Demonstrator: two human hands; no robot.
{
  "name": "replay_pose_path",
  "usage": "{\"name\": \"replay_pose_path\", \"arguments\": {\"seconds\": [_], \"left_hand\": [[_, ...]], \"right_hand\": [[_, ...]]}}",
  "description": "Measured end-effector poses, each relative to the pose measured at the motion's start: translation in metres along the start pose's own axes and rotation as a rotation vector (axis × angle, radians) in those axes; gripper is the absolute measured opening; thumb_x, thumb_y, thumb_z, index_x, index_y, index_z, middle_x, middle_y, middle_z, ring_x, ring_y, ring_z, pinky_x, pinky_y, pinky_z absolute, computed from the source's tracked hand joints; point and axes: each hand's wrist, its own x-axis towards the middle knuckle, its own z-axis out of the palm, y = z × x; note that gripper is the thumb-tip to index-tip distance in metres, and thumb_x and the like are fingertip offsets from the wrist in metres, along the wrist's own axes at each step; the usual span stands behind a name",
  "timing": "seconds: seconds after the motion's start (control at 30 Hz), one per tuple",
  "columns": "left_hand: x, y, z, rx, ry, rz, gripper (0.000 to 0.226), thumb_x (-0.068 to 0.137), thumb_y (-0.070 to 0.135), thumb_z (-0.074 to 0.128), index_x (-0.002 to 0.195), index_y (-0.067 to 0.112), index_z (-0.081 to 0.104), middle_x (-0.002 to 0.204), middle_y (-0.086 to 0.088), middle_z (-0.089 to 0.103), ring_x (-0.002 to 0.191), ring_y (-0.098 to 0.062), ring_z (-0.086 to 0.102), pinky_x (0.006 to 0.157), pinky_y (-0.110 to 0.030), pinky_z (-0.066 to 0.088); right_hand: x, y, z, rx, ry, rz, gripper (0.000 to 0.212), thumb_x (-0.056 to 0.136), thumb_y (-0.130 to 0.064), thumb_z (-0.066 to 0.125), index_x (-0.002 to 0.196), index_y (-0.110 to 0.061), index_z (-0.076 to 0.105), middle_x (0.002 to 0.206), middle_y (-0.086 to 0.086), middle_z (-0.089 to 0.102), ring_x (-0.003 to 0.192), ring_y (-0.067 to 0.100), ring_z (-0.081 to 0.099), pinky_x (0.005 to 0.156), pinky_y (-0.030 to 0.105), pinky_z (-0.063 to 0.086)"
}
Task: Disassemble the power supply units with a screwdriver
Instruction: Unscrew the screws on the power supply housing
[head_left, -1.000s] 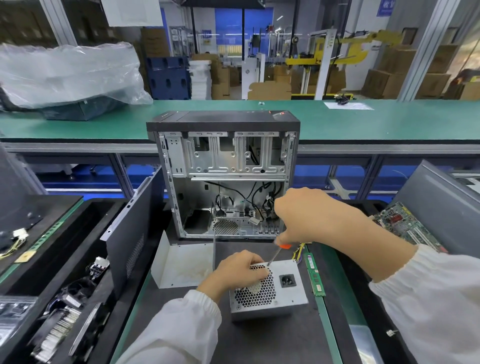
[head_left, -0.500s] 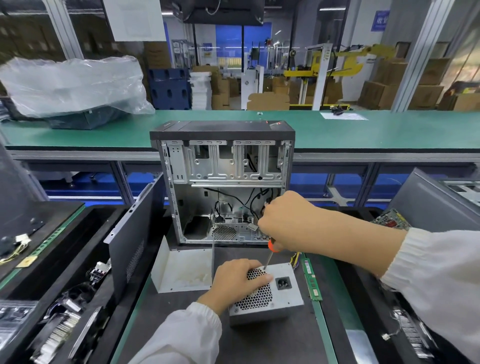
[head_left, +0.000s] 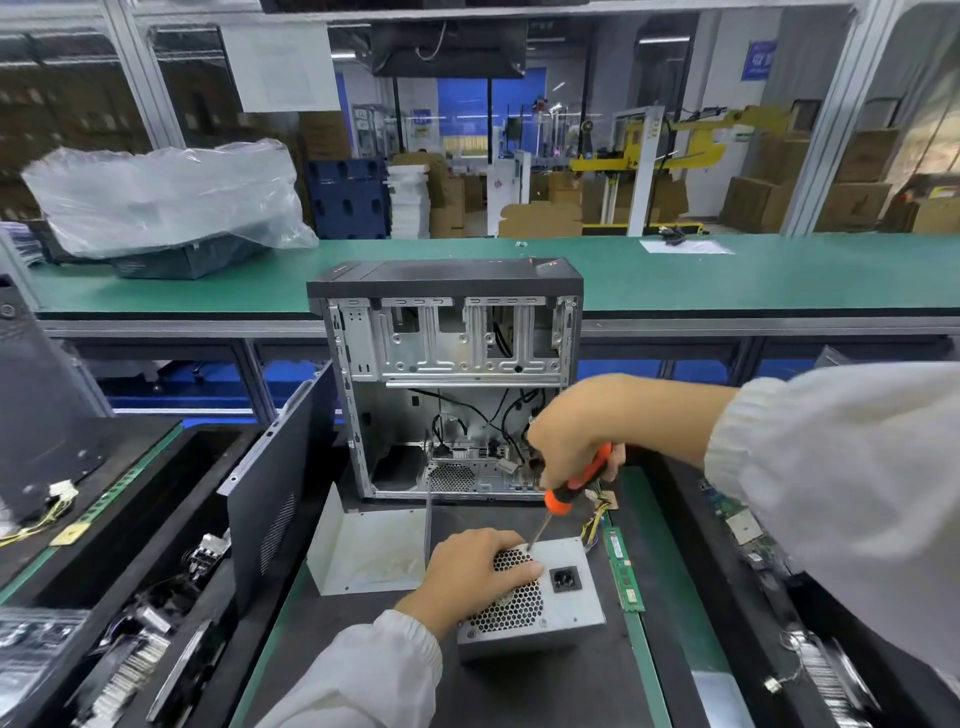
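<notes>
A: Start with the right hand. What is it doing?

B: Its fingers are wrapped round the orange-and-black handle of the screwdriver. The shaft slants down and left, and the tip sits at the far edge of the power supply unit, just beyond the honeycomb fan grille. Half a second ago that hand was bunched low over the handle and hid most of it; now it has lifted and rolled, so the handle shows plainly.

A: And the left hand?

B: Laid on top of the unit, fingers spread over the near-left part of the grille, pressing it to the dark mat on the desk. It has stayed there through all three views.

A: So what does the shift mean?

B: I judge it to be a fresh turn on a screw at the unit's far edge; the screw itself is too small to make out, so I cannot say how loose it is. The casing looks whole, so disassembly seems early.

A: What surrounds the unit?

B: Straight behind it stands the open computer case with loose cables inside. Left of the unit lies a bent metal plate. Just right of it lies a green memory stick, with a bundle of coloured wires behind the unit's right corner.
</notes>
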Motion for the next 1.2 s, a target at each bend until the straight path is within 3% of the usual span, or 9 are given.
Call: {"name": "replay_pose_path", "arguments": {"seconds": [0.2,0.37,0.53,0.6,0.7,0.8,0.87,1.03,1.2], "left_hand": [[0.000,-0.001,0.002,0.001,0.006,0.005,0.050,0.084,0.074,0.047,0.113,0.036,0.062,0.102,0.011,0.070,0.098,-0.011,0.063,0.077,-0.029,0.044],[0.005,-0.005,0.003,-0.003,0.004,0.015,0.051,0.084,0.073,0.047,0.114,0.035,0.063,0.105,0.012,0.070,0.100,-0.012,0.063,0.082,-0.030,0.047],[0.008,-0.006,0.002,0.005,-0.018,0.010,0.047,0.085,0.073,0.046,0.107,0.035,0.063,0.098,0.012,0.070,0.096,-0.013,0.063,0.078,-0.031,0.047],[0.008,-0.006,0.001,0.009,-0.020,0.016,0.047,0.085,0.073,0.046,0.107,0.035,0.063,0.099,0.012,0.070,0.097,-0.013,0.063,0.079,-0.032,0.047],[0.007,-0.006,0.002,0.002,-0.018,0.017,0.052,0.084,0.074,0.047,0.115,0.036,0.063,0.107,0.012,0.070,0.103,-0.013,0.062,0.084,-0.032,0.048],[0.006,-0.005,0.003,-0.001,-0.021,0.008,0.054,0.084,0.075,0.047,0.118,0.036,0.062,0.110,0.012,0.069,0.104,-0.012,0.062,0.085,-0.031,0.047],[0.007,-0.005,0.003,-0.003,-0.018,0.005,0.052,0.084,0.075,0.047,0.116,0.037,0.062,0.106,0.012,0.070,0.102,-0.012,0.063,0.083,-0.031,0.047],[0.006,-0.007,0.004,-0.014,-0.009,0.009,0.051,0.084,0.075,0.047,0.114,0.037,0.063,0.102,0.013,0.070,0.097,-0.011,0.064,0.081,-0.031,0.049],[0.010,-0.009,0.004,-0.011,-0.015,0.008,0.053,0.084,0.075,0.046,0.116,0.036,0.063,0.106,0.013,0.070,0.101,-0.012,0.063,0.085,-0.033,0.049]], "right_hand": [[0.004,0.004,-0.004,0.179,-0.159,0.029,0.026,0.100,-0.028,0.043,0.096,-0.003,0.047,0.071,0.008,0.059,0.034,0.010,0.044,0.034,0.016,0.031],[-0.012,-0.010,0.015,-0.392,0.362,-0.178,0.033,0.093,-0.027,0.055,0.070,-0.008,0.043,0.065,-0.001,0.047,0.057,0.018,0.048,0.045,0.025,0.032],[-0.017,-0.022,0.032,-0.719,0.688,-0.358,0.009,0.092,-0.010,0.053,0.097,-0.013,0.060,0.097,0.004,0.064,0.086,0.026,0.062,0.058,0.029,0.039],[-0.016,-0.018,0.030,-0.554,0.651,-0.332,0.010,0.087,-0.011,0.061,0.085,-0.013,0.051,0.092,0.005,0.063,0.079,0.027,0.059,0.057,0.029,0.039],[-0.009,-0.004,0.016,-0.062,0.406,-0.202,0.043,0.075,-0.038,0.077,0.065,-0.009,0.047,0.057,0.001,0.055,0.050,0.018,0.050,0.043,0.022,0.038],[0.005,0.003,0.003,0.445,0.110,-0.038,0.053,0.091,-0.052,0.053,0.076,-0.002,0.046,0.057,0.013,0.062,0.032,0.015,0.040,0.038,0.015,0.033],[0.012,0.004,-0.001,0.485,-0.029,0.080,0.042,0.100,-0.041,0.037,0.094,0.000,0.043,0.066,0.017,0.063,0.029,0.012,0.033,0.034,0.013,0.025],[0.013,0.008,-0.001,0.220,-0.035,0.011,0.033,0.101,-0.031,0.042,0.094,-0.001,0.054,0.065,0.004,0.057,0.041,0.010,0.044,0.034,0.016,0.029],[-0.004,-0.003,0.017,-0.374,0.508,-0.212,0.035,0.089,-0.027,0.059,0.064,-0.011,0.042,0.060,0.000,0.046,0.055,0.018,0.049,0.046,0.023,0.033]]}}
